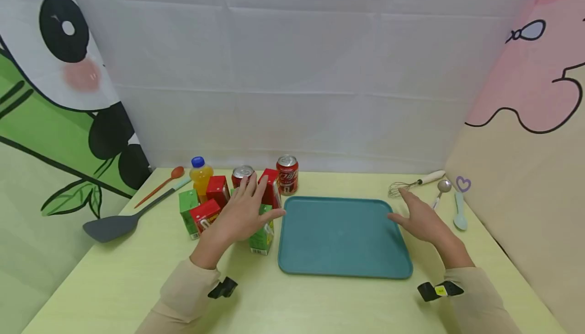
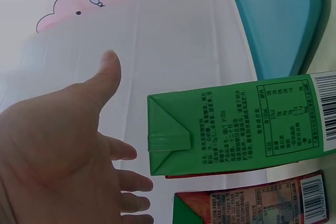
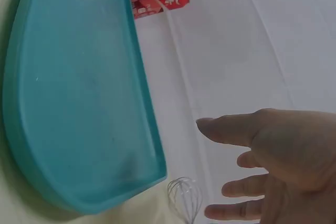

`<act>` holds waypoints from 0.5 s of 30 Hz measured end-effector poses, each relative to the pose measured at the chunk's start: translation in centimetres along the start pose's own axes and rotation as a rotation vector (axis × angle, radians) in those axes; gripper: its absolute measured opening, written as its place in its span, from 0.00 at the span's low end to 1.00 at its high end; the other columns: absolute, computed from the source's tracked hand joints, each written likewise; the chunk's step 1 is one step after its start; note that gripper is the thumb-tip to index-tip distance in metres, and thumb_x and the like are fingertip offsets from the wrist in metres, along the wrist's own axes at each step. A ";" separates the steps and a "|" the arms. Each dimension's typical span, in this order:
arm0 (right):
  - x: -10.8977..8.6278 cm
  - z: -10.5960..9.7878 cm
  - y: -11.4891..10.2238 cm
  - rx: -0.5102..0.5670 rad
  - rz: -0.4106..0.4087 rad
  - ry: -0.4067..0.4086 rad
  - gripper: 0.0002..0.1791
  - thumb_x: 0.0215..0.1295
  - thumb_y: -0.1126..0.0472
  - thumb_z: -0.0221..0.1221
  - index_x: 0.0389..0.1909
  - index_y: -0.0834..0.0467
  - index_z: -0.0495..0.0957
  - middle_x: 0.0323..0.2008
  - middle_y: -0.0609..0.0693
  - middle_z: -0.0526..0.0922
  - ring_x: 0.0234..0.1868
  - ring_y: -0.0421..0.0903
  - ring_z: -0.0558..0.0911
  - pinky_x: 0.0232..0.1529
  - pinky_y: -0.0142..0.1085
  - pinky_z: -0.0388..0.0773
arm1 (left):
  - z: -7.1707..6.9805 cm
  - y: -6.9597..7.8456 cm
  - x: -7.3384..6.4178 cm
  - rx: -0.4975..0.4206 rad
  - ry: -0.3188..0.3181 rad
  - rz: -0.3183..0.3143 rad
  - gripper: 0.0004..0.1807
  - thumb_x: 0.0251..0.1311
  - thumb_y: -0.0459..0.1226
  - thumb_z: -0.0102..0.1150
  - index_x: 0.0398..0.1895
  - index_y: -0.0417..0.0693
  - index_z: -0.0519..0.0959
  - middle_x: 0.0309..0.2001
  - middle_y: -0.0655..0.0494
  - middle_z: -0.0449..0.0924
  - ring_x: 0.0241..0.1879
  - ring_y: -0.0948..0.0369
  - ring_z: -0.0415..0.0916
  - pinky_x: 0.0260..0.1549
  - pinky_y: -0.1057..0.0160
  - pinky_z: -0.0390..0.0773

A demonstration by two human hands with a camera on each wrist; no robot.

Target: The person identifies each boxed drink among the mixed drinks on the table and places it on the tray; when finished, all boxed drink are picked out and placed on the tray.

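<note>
My left hand hovers over the group of drinks with fingers spread and nothing in its grasp. Close by it stands a green juice box, with a dark red carton beside it in the left wrist view. Red cartons and another green box stand left of the hand. Behind its fingers is a cola can, partly covered. My right hand, fingers extended and holding nothing, is above the right edge of a teal tray. A whisk lies just beyond that hand.
A second cola can stands behind the tray's left corner. At the left are an orange drink bottle, a red spoon and a grey spatula. A metal spoon and a pale green spoon lie far right.
</note>
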State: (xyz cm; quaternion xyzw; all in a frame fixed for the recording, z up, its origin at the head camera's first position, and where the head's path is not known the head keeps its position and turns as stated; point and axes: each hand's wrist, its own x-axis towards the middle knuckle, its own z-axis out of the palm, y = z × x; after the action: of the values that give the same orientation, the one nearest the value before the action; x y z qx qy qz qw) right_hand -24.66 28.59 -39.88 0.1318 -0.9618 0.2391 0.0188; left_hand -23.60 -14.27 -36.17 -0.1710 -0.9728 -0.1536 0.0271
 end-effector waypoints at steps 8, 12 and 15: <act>0.6 1.3 2.4 0.124 0.034 -0.057 0.42 0.69 0.60 0.62 0.72 0.77 0.51 0.65 0.80 0.63 0.52 0.74 0.78 0.43 0.56 0.81 | -1.0 0.2 -0.2 -0.076 -0.006 -0.008 0.57 0.61 0.63 0.59 0.81 0.45 0.43 0.79 0.38 0.37 0.77 0.39 0.35 0.63 0.34 0.61; 0.6 1.6 2.7 0.203 0.042 -0.104 0.40 0.69 0.64 0.62 0.72 0.77 0.53 0.57 0.78 0.73 0.38 0.62 0.84 0.32 0.46 0.82 | -1.4 0.0 -0.1 -0.086 -0.020 -0.027 0.57 0.60 0.57 0.66 0.81 0.45 0.44 0.79 0.37 0.38 0.77 0.40 0.38 0.59 0.36 0.69; 0.5 1.7 2.7 0.256 0.051 -0.125 0.38 0.68 0.66 0.62 0.71 0.77 0.55 0.56 0.79 0.73 0.32 0.53 0.84 0.28 0.42 0.82 | -1.5 0.0 -0.2 -0.105 -0.035 -0.049 0.57 0.58 0.54 0.70 0.81 0.45 0.46 0.79 0.38 0.40 0.77 0.41 0.40 0.60 0.36 0.69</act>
State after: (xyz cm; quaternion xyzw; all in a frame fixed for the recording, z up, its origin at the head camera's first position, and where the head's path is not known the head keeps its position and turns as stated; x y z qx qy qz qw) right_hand -25.79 29.96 -42.53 0.1233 -0.9258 0.3516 -0.0644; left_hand -23.41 -14.84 -34.78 -0.1511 -0.9676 -0.2022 -0.0029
